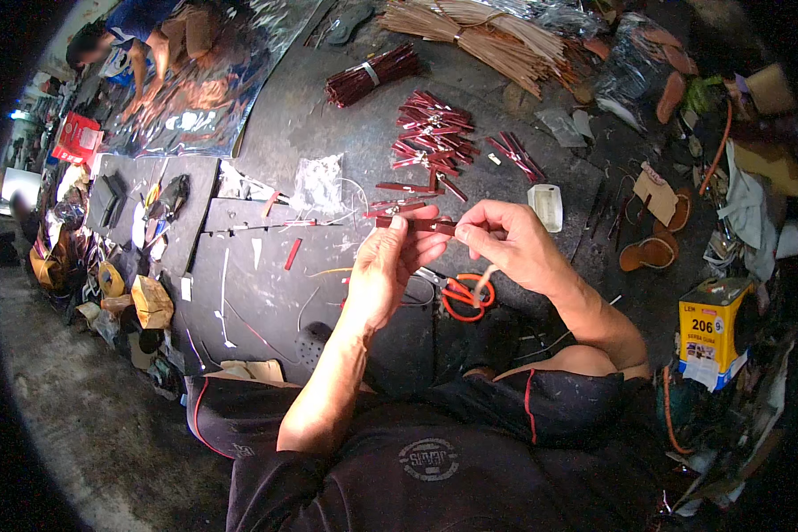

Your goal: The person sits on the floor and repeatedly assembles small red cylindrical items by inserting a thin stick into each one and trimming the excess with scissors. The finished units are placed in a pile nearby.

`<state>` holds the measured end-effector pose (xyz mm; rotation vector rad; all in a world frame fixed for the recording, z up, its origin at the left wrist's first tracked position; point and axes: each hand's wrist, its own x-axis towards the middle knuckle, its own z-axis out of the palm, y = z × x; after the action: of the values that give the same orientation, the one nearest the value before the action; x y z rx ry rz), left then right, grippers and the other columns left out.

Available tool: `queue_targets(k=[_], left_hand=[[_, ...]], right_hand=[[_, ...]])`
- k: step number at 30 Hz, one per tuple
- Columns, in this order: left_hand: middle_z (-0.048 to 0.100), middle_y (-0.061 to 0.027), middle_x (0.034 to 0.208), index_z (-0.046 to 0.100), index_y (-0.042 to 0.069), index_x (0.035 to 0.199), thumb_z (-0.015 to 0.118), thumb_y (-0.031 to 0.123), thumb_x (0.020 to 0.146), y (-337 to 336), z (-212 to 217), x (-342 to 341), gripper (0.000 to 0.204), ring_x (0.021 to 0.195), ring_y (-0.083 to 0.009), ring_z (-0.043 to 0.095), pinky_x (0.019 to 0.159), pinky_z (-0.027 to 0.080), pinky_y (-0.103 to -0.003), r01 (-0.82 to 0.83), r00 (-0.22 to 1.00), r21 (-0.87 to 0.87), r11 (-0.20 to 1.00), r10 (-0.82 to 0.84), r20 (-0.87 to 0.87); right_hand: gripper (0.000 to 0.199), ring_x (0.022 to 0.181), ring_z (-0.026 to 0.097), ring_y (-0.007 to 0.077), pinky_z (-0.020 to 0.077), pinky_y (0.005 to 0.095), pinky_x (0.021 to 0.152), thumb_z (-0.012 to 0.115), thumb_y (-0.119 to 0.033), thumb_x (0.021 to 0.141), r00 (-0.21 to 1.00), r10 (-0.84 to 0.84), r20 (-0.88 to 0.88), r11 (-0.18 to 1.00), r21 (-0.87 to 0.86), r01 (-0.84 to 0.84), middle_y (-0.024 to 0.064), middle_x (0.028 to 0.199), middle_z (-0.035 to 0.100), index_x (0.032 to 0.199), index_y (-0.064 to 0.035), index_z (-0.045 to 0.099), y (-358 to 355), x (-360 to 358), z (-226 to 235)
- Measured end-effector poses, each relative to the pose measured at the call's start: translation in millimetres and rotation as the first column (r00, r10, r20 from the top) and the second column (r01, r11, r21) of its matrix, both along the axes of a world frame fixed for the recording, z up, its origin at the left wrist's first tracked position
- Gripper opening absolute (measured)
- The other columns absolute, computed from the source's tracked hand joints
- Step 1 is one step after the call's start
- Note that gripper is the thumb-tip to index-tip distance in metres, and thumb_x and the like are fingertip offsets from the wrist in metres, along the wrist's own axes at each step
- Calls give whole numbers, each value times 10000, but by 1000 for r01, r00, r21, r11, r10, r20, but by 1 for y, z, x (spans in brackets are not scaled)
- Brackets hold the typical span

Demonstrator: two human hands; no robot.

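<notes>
A short dark red strap point(427, 225) lies across the fingers of my left hand point(383, 266), its thumb pressed down on the strap's left end. The fingertips of my right hand point(516, 246) pinch at the right end, where a small shiny bit shows; its shape is too small to make out. Just beyond my hands is a heap of similar red straps point(434, 133) with small shiny metal pieces. Orange-handled scissors point(466, 296) lie below my right hand, their blades partly hidden behind my left hand.
A tied bundle of dark red strips point(372, 75) and a larger tan bundle point(483, 40) lie farther off. A small white tray point(545, 208) sits right of my hands. A yellow can point(716, 328) stands at the right. Another person point(142, 53) works at far left.
</notes>
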<state>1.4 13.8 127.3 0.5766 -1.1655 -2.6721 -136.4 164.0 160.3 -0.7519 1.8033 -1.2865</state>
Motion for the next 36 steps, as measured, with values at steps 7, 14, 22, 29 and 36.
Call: queue_targets(k=[7,14,22,29,36], left_hand=[[634,-179,1171,537,-66,1262,391,308,1058,-1,-1,3,450,1057,-224,649,966,525,-346,-30,1000,2,1000,30,-5],[619,-191,1199,542,-82,1246,414,277,1054,-1,-3,4,426,1058,-233,648,970,528,-350,-37,999,5,999,37,-8],[609,-173,1239,538,-79,1257,410,273,1055,1,-2,4,425,1077,-222,639,983,517,-349,-24,1000,-26,999,24,-9],[637,-126,1199,557,-37,1277,485,216,1029,3,-6,4,362,1064,-172,631,961,515,-315,17,1000,-136,991,-15,16],[718,-73,935,632,-14,1210,634,122,953,16,-1,-1,291,883,-102,657,829,536,-263,-61,989,-374,925,107,103]], right_hand=[[248,697,606,83,478,260,614,672,-232,916,1000,-7,28,1000,-13,7,29,775,658,959,12,680,-3,-1,-8],[270,682,600,81,469,259,604,681,-254,913,1000,2,29,1000,-31,-1,27,772,662,950,13,690,-5,-1,-11],[245,666,598,75,472,256,600,690,-234,907,999,-37,-10,999,-2,37,22,747,665,936,10,695,-8,3,-11],[223,666,594,72,470,249,592,689,-213,907,998,-56,-37,998,23,57,21,741,666,928,8,695,-8,5,-15],[228,704,620,78,492,260,617,685,-216,911,995,-80,-57,996,21,81,42,767,685,922,11,690,-8,11,-16]])
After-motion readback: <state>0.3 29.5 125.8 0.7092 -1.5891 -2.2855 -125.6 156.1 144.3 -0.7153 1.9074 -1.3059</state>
